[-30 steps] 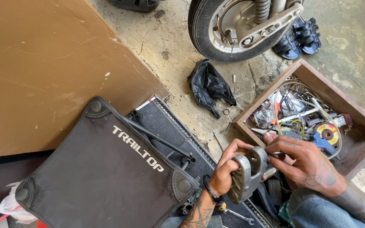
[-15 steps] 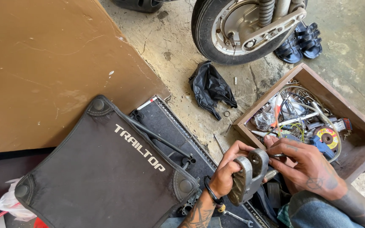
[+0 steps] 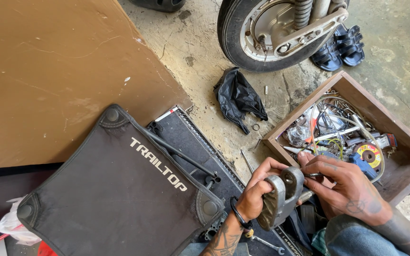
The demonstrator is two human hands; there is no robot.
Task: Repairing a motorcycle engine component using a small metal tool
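Far left: brown board (image 3: 48,71) lying flat on the concrete floor (image 3: 200,42).

Beside it: black soft case (image 3: 115,189) with white lettering, overlapping the board's lower edge.

Centre, on the floor: crumpled black rag (image 3: 238,97), well apart from my hands; a small ring just beside it.

Lower centre: my left hand (image 3: 257,189), grip clenched around a grey cast-metal part (image 3: 281,196), which it holds upright above the case's edge.

Just right of it: my right hand (image 3: 347,187), fingertips pinched on a thin metal tool (image 3: 313,175) set against the top of the part.

Right: open wooden box (image 3: 404,166) of mixed tools, wires and a grinding disc (image 3: 369,155).

Top right: motorcycle wheel (image 3: 271,33); dark sandals (image 3: 340,45) next to it.
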